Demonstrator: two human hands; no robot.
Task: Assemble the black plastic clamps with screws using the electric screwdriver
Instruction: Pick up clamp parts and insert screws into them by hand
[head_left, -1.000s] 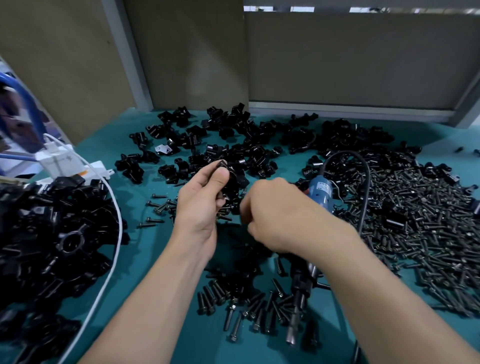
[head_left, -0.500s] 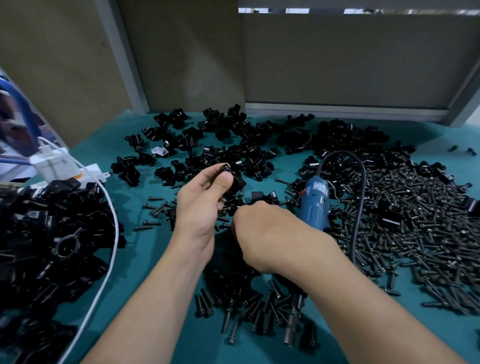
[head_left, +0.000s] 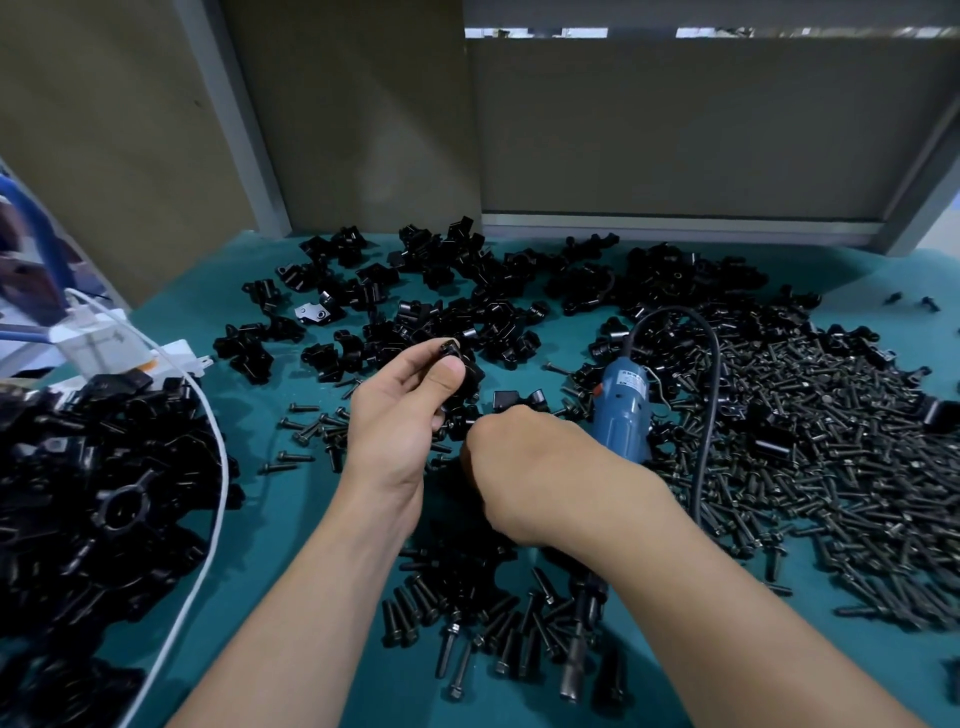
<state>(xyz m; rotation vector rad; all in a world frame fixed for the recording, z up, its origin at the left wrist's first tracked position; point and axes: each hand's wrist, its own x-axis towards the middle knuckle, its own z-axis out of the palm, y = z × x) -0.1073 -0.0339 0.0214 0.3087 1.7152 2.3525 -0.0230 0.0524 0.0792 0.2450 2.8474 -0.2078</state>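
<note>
The left hand (head_left: 400, 415) pinches one glossy black plastic clamp (head_left: 460, 364) between thumb and curled fingers, raised above the middle of the teal mat (head_left: 260, 519). The right hand (head_left: 524, 467), just beside it on the near right, shows only its back, so whether its tucked-under fingers hold anything cannot be told. One electric screwdriver (head_left: 623, 410), blue-bodied with a black cord and metal bit, lies under the right wrist, and beyond it are loose clamps (head_left: 467, 291) strewn far across the mat and dark flanged screws (head_left: 831, 467) heaped at right, both too many to count.
</note>
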